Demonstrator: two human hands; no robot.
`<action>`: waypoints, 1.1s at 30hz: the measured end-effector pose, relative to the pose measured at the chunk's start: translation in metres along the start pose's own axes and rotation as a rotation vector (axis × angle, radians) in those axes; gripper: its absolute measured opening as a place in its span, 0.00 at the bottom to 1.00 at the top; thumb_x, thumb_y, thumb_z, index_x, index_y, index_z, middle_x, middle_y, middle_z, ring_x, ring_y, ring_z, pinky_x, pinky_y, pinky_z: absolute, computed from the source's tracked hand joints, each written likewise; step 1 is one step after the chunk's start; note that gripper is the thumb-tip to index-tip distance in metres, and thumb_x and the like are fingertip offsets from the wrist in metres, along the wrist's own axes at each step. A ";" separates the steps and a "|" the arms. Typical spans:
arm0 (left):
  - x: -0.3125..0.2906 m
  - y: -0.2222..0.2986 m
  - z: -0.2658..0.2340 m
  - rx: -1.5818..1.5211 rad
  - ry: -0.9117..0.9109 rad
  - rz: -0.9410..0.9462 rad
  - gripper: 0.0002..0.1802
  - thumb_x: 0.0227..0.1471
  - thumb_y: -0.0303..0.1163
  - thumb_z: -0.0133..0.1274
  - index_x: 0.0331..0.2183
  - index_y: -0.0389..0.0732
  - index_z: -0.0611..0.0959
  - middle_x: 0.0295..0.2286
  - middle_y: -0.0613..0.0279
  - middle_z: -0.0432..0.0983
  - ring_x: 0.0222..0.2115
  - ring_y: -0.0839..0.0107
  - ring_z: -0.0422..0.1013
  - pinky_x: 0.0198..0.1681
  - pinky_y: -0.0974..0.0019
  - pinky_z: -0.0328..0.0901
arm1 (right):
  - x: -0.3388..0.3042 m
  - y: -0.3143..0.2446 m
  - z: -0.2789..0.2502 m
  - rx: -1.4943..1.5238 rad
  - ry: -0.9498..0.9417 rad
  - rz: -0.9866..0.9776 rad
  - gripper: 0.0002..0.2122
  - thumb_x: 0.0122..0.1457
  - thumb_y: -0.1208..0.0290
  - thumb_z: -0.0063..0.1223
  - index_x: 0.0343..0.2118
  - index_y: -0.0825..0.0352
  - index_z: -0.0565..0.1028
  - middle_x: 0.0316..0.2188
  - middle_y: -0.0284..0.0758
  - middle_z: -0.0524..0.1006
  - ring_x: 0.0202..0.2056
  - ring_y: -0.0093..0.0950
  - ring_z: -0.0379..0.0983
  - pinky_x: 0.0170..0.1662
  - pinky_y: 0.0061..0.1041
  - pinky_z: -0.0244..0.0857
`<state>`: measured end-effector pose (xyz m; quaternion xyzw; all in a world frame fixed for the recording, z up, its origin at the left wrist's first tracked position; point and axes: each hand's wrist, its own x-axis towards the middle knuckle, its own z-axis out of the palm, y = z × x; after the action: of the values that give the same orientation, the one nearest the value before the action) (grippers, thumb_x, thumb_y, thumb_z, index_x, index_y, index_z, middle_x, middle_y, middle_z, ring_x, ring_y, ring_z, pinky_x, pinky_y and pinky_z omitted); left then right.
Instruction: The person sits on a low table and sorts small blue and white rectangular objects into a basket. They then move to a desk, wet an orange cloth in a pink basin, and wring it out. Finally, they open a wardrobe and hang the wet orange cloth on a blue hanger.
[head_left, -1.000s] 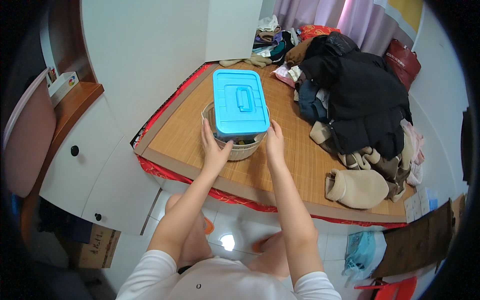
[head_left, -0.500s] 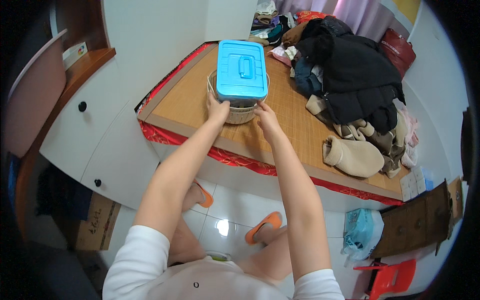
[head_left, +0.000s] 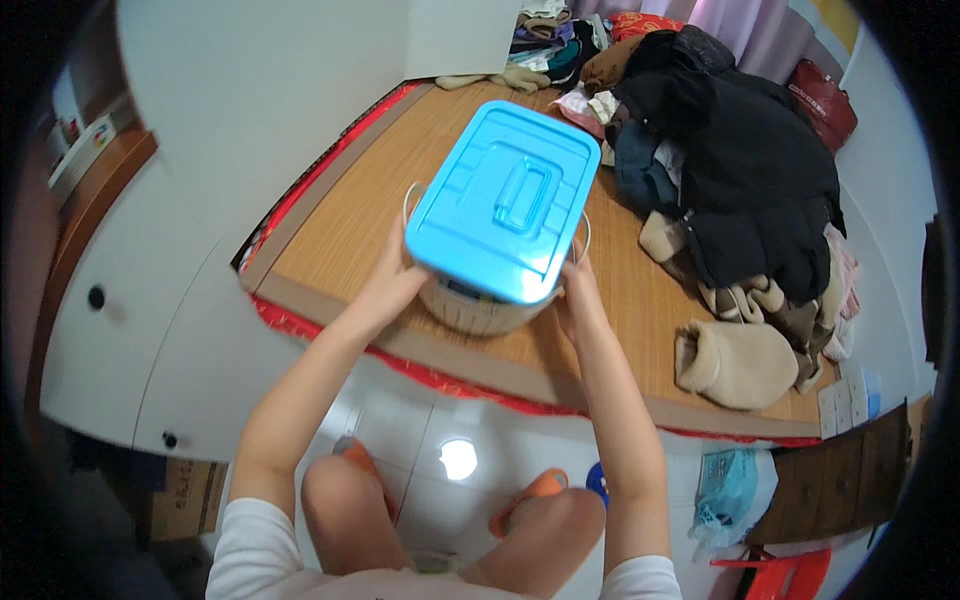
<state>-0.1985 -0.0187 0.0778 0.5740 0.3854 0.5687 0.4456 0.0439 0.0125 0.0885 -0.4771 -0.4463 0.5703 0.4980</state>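
Note:
A beige woven-look basket (head_left: 478, 312) is between my hands over the front part of the mat-topped platform; whether its bottom touches the mat I cannot tell. Sitting in it and rising above its rim is a storage box with a bright blue lid (head_left: 470, 220), turned at a slant, its folded handle on top. My left hand (head_left: 396, 278) grips the basket's left side, fingers partly hidden behind the box. On the opposite side, my right hand (head_left: 580, 288) grips near a thin pale loop handle (head_left: 586, 238).
Heaped clothes, with a black padded coat (head_left: 750, 180) on top, fill the platform's right side beside a beige fleece piece (head_left: 738, 362). A white cabinet (head_left: 170, 300) stands left. A brown drawer unit (head_left: 835, 480), blue plastic bag (head_left: 735, 495) and red chair (head_left: 790, 575) are at lower right.
The basket and blue-lidded box have come closer to me and turned clockwise. My hands have moved from the front of the basket to its sides, and my knees are more bent.

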 end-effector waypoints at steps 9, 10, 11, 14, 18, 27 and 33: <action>-0.020 -0.001 -0.013 0.080 -0.158 -0.428 0.17 0.48 0.19 0.49 0.43 0.35 0.73 0.41 0.57 0.71 0.45 0.68 0.64 0.51 0.61 0.57 | 0.022 -0.021 -0.023 -0.150 -0.224 0.207 0.33 0.51 0.81 0.43 0.61 0.65 0.45 0.58 0.41 0.52 0.59 0.32 0.47 0.60 0.32 0.44; -0.019 -0.008 -0.014 0.068 -0.149 -0.468 0.17 0.48 0.20 0.49 0.43 0.35 0.72 0.42 0.57 0.70 0.45 0.68 0.64 0.51 0.61 0.57 | 0.025 -0.020 -0.026 -0.189 -0.227 0.257 0.33 0.53 0.78 0.45 0.61 0.65 0.45 0.58 0.40 0.52 0.59 0.31 0.48 0.59 0.32 0.46; -0.020 -0.012 -0.014 0.053 -0.147 -0.499 0.17 0.48 0.20 0.49 0.43 0.35 0.72 0.42 0.57 0.70 0.45 0.68 0.64 0.51 0.61 0.57 | 0.026 -0.020 -0.029 -0.226 -0.220 0.301 0.32 0.54 0.76 0.46 0.60 0.64 0.45 0.57 0.40 0.53 0.58 0.31 0.49 0.58 0.32 0.48; -0.026 -0.024 -0.008 0.010 -0.112 -0.598 0.19 0.48 0.20 0.49 0.45 0.36 0.71 0.42 0.57 0.69 0.46 0.68 0.63 0.51 0.62 0.57 | 0.024 -0.009 -0.044 -0.278 -0.219 0.418 0.31 0.56 0.74 0.48 0.60 0.65 0.46 0.54 0.39 0.58 0.53 0.29 0.55 0.53 0.30 0.56; -0.029 -0.018 0.009 -0.038 -0.012 -0.696 0.21 0.48 0.21 0.50 0.46 0.36 0.69 0.43 0.56 0.68 0.47 0.67 0.63 0.52 0.62 0.56 | 0.034 -0.006 -0.042 -0.032 -0.163 0.738 0.28 0.56 0.74 0.48 0.57 0.65 0.50 0.47 0.38 0.65 0.46 0.28 0.64 0.45 0.29 0.65; -0.001 0.007 0.032 -0.194 0.192 -0.743 0.25 0.48 0.23 0.51 0.50 0.37 0.65 0.45 0.55 0.66 0.48 0.66 0.61 0.53 0.62 0.55 | 0.048 0.011 -0.041 -0.022 -0.101 0.711 0.25 0.56 0.74 0.48 0.55 0.66 0.54 0.43 0.37 0.68 0.40 0.27 0.68 0.37 0.26 0.68; 0.035 0.064 0.028 -0.321 0.323 -0.670 0.29 0.48 0.24 0.52 0.52 0.38 0.62 0.47 0.55 0.65 0.50 0.66 0.60 0.54 0.62 0.54 | 0.029 -0.062 -0.004 -0.184 -0.027 0.795 0.20 0.56 0.73 0.48 0.51 0.67 0.58 0.38 0.35 0.71 0.32 0.25 0.71 0.28 0.23 0.68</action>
<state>-0.1726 -0.0066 0.1503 0.2428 0.5225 0.5281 0.6238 0.0553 0.0482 0.1457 -0.6474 -0.2831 0.6822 0.1881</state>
